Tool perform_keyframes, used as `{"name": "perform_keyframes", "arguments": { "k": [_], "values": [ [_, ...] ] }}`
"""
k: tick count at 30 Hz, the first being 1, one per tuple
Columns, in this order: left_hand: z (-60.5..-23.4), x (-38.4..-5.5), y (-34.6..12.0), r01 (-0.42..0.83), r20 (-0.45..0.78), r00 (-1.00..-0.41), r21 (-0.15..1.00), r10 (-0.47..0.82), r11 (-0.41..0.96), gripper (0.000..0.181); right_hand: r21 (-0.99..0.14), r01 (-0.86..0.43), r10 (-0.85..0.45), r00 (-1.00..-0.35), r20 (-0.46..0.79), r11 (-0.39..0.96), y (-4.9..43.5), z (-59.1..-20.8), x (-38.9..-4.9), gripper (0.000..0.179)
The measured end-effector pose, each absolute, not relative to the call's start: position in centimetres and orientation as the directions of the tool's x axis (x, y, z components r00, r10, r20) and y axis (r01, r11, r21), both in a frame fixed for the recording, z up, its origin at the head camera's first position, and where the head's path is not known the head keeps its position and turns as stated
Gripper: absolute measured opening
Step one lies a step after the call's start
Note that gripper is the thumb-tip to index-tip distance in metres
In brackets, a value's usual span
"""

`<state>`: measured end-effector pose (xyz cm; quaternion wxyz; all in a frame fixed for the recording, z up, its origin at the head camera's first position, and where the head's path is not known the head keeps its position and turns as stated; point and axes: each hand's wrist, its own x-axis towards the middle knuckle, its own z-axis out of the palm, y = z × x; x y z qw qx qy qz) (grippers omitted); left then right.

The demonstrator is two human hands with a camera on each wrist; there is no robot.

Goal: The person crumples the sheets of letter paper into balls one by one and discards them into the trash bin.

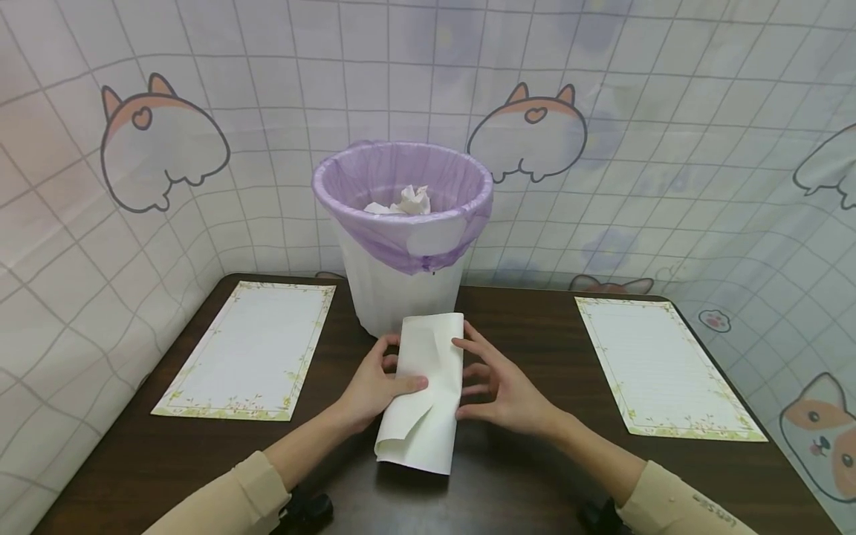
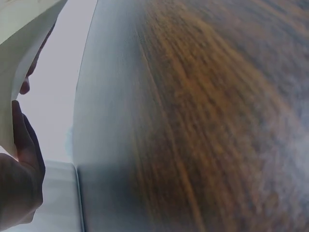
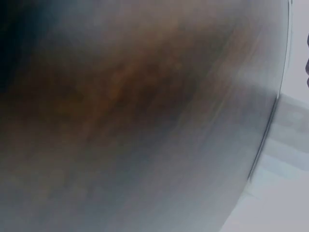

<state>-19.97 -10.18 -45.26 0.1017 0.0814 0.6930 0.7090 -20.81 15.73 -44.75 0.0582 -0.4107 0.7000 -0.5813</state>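
Observation:
A folded sheet of white paper (image 1: 435, 386), several layers thick with a loose flap at its lower left, stands tilted over the table in the head view. My left hand (image 1: 376, 385) pinches its left side, thumb across the front and fingers behind. My right hand (image 1: 504, 386) is at the right edge, fingers spread and slightly bent, with fingertips right at the paper. In the left wrist view the left hand (image 2: 20, 181) shows beside the paper (image 2: 6, 106). Only dark fingertips show at the right wrist view's edge.
Behind the paper stands a white bin (image 1: 401, 286) with a purple liner (image 1: 435, 249), holding crumpled paper (image 1: 413, 200). Flower-bordered sheets lie at left (image 1: 250, 353) and right (image 1: 669, 368) on the dark wooden table (image 1: 528, 312). A patterned curtain (image 1: 414, 82) encloses the table.

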Motion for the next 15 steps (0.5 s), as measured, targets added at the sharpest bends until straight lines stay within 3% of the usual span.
{"name": "perform_keyframes", "arguments": {
  "k": [9,15],
  "values": [
    [-45.17,-20.07,-10.18,-0.008,-0.01,-0.96,1.0,0.279,0.007,0.056,-0.78,-0.623,-0.68,-0.598,0.424,0.062,15.51,-44.62,-20.84,0.08],
    [-45.06,-20.1,-10.05,0.003,-0.009,-0.957,0.999,0.29,0.04,0.051,-0.72,-0.693,-0.704,-0.53,0.473,0.039,15.15,-44.76,-21.24,0.061]
  ]
}}
